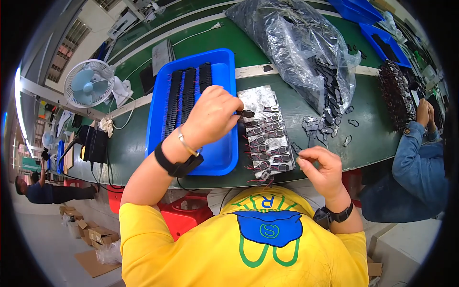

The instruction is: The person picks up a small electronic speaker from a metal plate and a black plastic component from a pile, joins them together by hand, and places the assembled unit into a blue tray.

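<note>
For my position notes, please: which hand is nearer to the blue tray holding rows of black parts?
Left. The left hand is over the tray's right side; the right hand is farther away, right of the metal plate.

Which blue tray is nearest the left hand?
The large tray partly hidden by the left hand, holding rows of black parts; the others sit at upper right.

Green bench (375, 138): long
Left: blue rectangular plastic tray (234, 138)
Middle: silvery rectangular plate (258, 97)
Right: clear plastic bag (299, 67), flat black pieces (328, 118)
</note>
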The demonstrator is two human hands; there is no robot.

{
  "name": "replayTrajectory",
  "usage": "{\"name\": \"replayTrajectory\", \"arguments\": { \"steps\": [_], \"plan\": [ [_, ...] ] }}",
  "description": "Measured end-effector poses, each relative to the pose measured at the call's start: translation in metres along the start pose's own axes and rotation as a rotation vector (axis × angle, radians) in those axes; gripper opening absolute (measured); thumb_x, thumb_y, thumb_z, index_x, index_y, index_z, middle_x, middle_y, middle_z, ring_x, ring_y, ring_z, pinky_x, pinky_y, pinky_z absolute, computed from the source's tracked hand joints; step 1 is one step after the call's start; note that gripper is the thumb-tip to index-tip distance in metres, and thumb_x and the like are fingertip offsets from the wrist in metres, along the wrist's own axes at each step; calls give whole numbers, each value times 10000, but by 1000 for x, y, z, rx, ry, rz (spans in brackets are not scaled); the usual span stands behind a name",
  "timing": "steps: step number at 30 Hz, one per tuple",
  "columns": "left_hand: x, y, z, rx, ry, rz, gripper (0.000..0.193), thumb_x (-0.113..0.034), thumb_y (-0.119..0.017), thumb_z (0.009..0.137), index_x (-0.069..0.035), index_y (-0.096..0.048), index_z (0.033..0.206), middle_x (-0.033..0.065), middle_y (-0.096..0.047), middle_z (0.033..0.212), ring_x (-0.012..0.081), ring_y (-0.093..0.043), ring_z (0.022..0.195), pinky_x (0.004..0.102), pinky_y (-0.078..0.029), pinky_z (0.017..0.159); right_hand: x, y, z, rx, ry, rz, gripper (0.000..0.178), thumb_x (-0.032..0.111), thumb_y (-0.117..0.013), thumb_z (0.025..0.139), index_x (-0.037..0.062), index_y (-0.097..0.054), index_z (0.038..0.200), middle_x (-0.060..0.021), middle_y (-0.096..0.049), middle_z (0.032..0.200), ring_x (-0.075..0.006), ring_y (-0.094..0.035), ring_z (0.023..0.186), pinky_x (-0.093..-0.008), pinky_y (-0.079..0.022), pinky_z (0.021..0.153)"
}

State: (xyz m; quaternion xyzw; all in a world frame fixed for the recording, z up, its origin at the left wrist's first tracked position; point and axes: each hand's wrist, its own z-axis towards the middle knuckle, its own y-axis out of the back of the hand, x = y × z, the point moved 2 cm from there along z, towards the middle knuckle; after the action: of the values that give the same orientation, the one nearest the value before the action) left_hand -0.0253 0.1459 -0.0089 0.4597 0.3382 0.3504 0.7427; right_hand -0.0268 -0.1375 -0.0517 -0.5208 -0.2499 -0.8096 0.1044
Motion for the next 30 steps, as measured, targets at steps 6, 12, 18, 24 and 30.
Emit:
{"name": "replayTrajectory", "arguments": {
  "steps": [6,12,18,24,30],
  "plan": [
    [-61,18,-4,-12,-44,-201,265,-8,-728,631,-71,-619,864,90,-585,788,301,-578,803,408,-464,832,18,-20,20,2,51,105,239,-38,-685,777,-44,-627,1009,-97,-652,851,-136,-630,726,-241,-501,656],
    [-83,8,-14,-63,-80,-321,293,-14,-755,652,-50,-633,915,86,-606,806,262,-610,784,400,-496,828,14,-33,16,300,-9,193,270,-28,-667,818,-46,-603,1079,-110,-660,943,-124,-649,735,-245,-522,642],
    [-89,-11,-37,-71,437,-828,278,-27,-758,739,-11,-649,994,55,-654,900,147,-634,826,314,-520,772,11,-36,7,230,-148,388,228,-21,-650,845,-47,-600,1066,-101,-663,942,-114,-651,723,-234,-523,623],
    [-90,-29,-44,-109,638,-1287,227,-17,-707,819,23,-642,1033,61,-663,928,103,-622,837,240,-517,736,11,-35,7,239,-76,283,217,-13,-688,813,-38,-609,1014,-92,-665,907,-126,-658,712,-233,-519,619],
    [-88,-36,-45,-146,733,-1401,159,-76,-683,859,17,-659,985,31,-658,838,71,-609,759,210,-499,663,21,-34,13,97,238,-88,272,-14,-741,719,-21,-620,963,-117,-659,842,-189,-672,673,-269,-527,588]
  ]
}}
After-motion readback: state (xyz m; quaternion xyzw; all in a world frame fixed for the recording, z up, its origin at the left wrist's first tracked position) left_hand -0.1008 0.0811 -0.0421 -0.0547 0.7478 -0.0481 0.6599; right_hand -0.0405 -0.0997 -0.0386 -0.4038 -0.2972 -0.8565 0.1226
